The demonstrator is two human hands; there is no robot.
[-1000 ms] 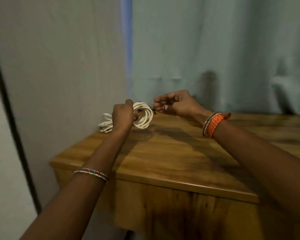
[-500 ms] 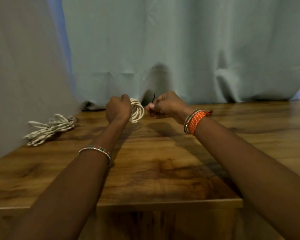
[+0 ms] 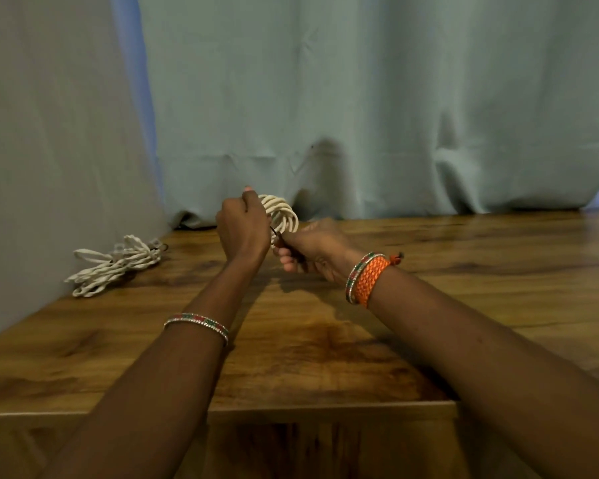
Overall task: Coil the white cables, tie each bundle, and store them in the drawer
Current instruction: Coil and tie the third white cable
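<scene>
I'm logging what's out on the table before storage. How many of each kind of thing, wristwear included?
White cable bundles: 2, coil in left hand, bundle on table
Dark tie: 1, at right hand
Bangles: 2
Orange band: 1
Total: 6

Both forearms extended forward, converging. Left hand (image 3: 243,230) fisted, knuckles toward camera, thumb up, closed on coiled white cable (image 3: 281,216). Right hand (image 3: 312,248) just beside it, fingers (image 3: 287,262) curled, pinching thin dark tie (image 3: 277,234).
</scene>
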